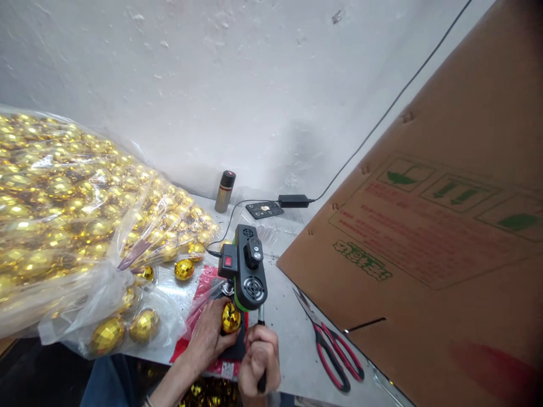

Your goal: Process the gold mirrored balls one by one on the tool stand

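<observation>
Nearside of fan-vented machine point(245, 277) | our left hand point(209, 334) holds gold mirror-ball point(231, 318) | right hand point(259, 359) clasps black handle point(262, 384) | we'd steady mirror-ball

This looks like a small workshop. A corded machine point(250, 268), scissors point(318, 326), a bulk bag point(108, 282) of gold balls point(55, 186) and a carton point(424, 305) crowd the worktable point(291, 345).

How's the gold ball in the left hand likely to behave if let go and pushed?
The gold ball would probably roll, since it looks round, though its facets might make that slightly uneven. Its glossy surface suggests it could slip from a loose left hand. The mirrored finish may scuff easily; weight can't be judged here.
</observation>
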`<state>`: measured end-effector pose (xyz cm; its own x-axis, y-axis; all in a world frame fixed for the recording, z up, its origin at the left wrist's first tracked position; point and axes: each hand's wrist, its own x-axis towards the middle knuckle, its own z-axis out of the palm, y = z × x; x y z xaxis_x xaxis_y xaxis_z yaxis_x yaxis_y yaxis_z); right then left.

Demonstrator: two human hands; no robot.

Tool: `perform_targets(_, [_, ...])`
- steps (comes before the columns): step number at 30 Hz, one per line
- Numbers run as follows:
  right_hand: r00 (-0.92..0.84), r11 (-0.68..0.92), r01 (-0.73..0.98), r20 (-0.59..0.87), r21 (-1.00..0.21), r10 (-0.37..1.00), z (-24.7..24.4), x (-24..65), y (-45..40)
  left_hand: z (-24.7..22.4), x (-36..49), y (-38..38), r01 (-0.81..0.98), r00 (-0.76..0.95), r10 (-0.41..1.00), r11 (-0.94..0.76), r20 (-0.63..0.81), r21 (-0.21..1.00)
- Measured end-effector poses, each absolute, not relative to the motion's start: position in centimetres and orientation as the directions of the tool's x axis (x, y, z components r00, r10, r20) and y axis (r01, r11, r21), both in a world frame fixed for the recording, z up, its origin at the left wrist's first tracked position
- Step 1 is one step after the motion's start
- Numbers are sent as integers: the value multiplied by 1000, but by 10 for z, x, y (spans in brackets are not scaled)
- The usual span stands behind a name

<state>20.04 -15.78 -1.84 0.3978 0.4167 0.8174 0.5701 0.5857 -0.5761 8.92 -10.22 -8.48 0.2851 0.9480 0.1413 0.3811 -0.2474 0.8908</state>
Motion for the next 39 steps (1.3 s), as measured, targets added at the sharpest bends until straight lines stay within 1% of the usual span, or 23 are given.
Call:
perform_targets(5, [374,566,625,843,-538,387,-33,205,-154,-83,89,-103,389,292,945,-258,148,884])
perform_targets(10, [263,597,659,884,-457,386,-32,214,-154,-82,90,-102,410,289,947,-255,141,876])
perform_targets(12, [282,592,647,873,-480,398,-17,214,-157,-80,90,-100,402,288,946,-259,147,878])
perform_targets(14, [339,579,609,837,-543,428,9,214,-159,-81,88,-100,388,295,942,-274,163,880])
perform_targets(15, [378,571,557,796,-603,473,25,213,-160,-83,86,-102,381,300,938,-284,173,880])
perform_targets(17, [350,550,518,749,-656,563,54,214,-161,-91,81,-111,375,315,928,-313,197,873])
perform_targets(19, [344,555,518,752,-651,562,74,215,-160,-102,72,-125,379,333,914,-354,231,855])
perform_targets(21, [343,579,518,773,-629,533,80,214,-159,-110,62,-139,396,328,902,-400,280,827])
perform_targets(23, [356,594,515,785,-618,507,74,212,-158,-107,53,-142,423,278,900,-427,334,799])
perform_targets(25, [373,604,517,794,-607,480,64,209,-158,-92,44,-127,487,179,907,-418,381,767])
perform_targets(27, [373,608,523,802,-598,468,56,208,-158,-68,37,-96,628,35,912,-339,409,701])
perform_targets(28, [367,610,527,806,-592,465,53,208,-159,-56,34,-78,707,-2,915,-284,403,648])
perform_targets(29, [361,613,529,809,-587,464,51,208,-159,-46,31,-60,775,-2,928,-234,373,587])
perform_targets(30, [353,614,530,810,-585,467,50,209,-159,-37,28,-44,822,33,948,-207,318,530])
perform_targets(32, [346,615,529,811,-584,472,49,210,-159,-28,24,-20,865,102,973,-189,205,464])
perform_targets(34, [344,613,529,809,-587,477,51,210,-159,-26,21,-10,875,131,981,-181,140,448])
perform_targets(37, [373,593,532,796,-604,476,58,207,-160,-27,17,-14,876,120,985,-163,123,454])
perform_targets(38, [384,585,530,789,-614,480,61,206,-160,-27,17,-18,862,113,986,-157,120,483])
perform_targets(39, [396,577,524,779,-626,486,65,204,-160,-27,18,-23,829,101,988,-147,113,539])
